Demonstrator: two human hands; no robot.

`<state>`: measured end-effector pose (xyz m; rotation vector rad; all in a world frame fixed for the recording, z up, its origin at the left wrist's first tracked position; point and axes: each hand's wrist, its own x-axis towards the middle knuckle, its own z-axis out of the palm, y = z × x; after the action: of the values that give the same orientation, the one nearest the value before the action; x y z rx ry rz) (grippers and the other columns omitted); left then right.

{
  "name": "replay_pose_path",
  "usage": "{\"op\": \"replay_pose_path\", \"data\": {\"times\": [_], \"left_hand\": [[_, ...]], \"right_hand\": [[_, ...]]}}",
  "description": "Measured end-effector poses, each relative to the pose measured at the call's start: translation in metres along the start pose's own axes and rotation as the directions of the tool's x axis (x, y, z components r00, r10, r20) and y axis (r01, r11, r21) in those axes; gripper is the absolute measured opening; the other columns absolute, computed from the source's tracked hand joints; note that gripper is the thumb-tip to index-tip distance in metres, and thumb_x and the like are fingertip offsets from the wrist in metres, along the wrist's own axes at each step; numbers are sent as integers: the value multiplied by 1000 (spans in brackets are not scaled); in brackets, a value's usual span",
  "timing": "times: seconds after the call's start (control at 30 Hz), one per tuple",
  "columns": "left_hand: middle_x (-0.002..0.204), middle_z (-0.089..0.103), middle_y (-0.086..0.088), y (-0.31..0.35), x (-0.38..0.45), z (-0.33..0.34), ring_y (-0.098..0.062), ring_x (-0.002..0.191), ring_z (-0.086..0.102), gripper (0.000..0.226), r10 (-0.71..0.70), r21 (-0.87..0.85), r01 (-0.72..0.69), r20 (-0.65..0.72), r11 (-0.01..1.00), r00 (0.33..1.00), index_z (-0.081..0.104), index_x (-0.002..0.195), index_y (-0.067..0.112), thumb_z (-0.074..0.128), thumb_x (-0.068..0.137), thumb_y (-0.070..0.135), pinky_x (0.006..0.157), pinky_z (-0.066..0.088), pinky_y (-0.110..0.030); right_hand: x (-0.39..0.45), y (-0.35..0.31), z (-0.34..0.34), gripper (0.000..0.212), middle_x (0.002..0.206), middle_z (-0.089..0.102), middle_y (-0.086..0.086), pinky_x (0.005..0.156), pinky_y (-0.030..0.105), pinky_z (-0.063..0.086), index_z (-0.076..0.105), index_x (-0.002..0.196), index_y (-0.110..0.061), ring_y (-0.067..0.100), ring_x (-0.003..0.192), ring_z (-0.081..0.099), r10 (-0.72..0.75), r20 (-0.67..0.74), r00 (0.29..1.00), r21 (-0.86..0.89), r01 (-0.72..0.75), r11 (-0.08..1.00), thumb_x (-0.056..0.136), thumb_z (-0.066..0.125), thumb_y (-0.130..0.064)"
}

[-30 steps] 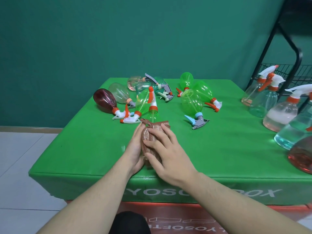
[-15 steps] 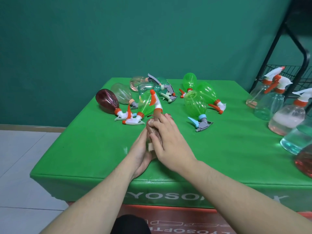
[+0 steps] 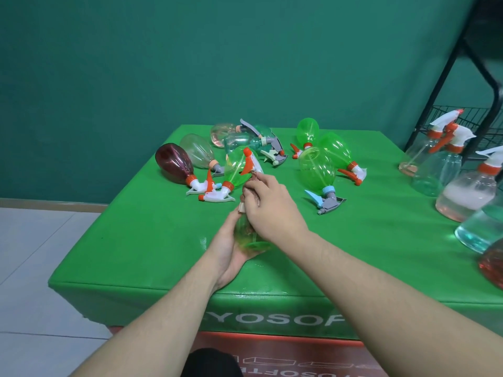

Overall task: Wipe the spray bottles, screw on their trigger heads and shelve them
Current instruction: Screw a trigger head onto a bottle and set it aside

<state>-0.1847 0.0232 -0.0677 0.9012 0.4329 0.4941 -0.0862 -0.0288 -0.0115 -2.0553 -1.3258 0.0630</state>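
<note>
Left hand: cradling the green bottle at lower centre, fingers curled round its base.
Right hand: pinching the brown cloth, wiping the neck.
Advice: keeping the bottle steady, turning it slowly under the cloth.

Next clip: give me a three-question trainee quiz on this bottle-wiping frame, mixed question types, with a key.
1. True or false: the dark red bottle stands upright.
2. What does the right hand press on the held bottle? A) sponge B) cloth C) brush
3. Fill in: the left hand cups the held bottle from ____.

Key: 1 false, it lies on the table; 2 B; 3 below.
</note>
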Motion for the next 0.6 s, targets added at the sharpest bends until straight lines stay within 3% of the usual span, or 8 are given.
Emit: {"op": "replay_pose_path", "data": {"times": [0.13, 0.27, 0.4, 0.6], "left_hand": [[119, 75, -13, -2, 2, -1, -20, 97, 74, 40, 0, 0, 0, -14, 1000, 1000, 66, 126, 18, 37, 110, 40, 92, 57, -45], [122, 73, -16, -1, 0, 1, -22, 99, 72, 45, 0, 4, 0, -27, 1000, 1000, 66, 131, 16, 45, 105, 46, 90, 56, -45], [132, 68, -17, -3, 0, 3, -24, 110, 66, 47, 7, 27, -6, -51, 1000, 999, 66, 135, 18, 51, 102, 47, 99, 48, -49], [129, 72, -10, -3, 1, 5, -20, 119, 69, 49, 26, 23, -23, -104, 999, 994, 68, 132, 14, 42, 107, 47, 101, 55, -39]], "right_hand": [[-3, 5, 3, 35, 153, 45, 0, 114, 25, 27, 64, 131, -13, 17, 139, 40, -46, -9, 999, 70, 46, 996, 104, 45, -25], [-16, 14, 12, 37, 138, 57, 3, 120, 33, 26, 66, 127, -9, 17, 135, 42, -182, -77, 980, 57, 186, 981, 102, 43, -25], [-37, 20, 10, 36, 137, 56, 6, 121, 22, 16, 63, 129, -7, 16, 134, 37, -284, -191, 940, 3, 290, 957, 104, 40, -20], [-63, 30, 20, 44, 153, 44, 7, 126, 38, 15, 53, 142, -10, 11, 147, 15, -375, -159, 913, -117, 360, 926, 105, 36, -25]]}}
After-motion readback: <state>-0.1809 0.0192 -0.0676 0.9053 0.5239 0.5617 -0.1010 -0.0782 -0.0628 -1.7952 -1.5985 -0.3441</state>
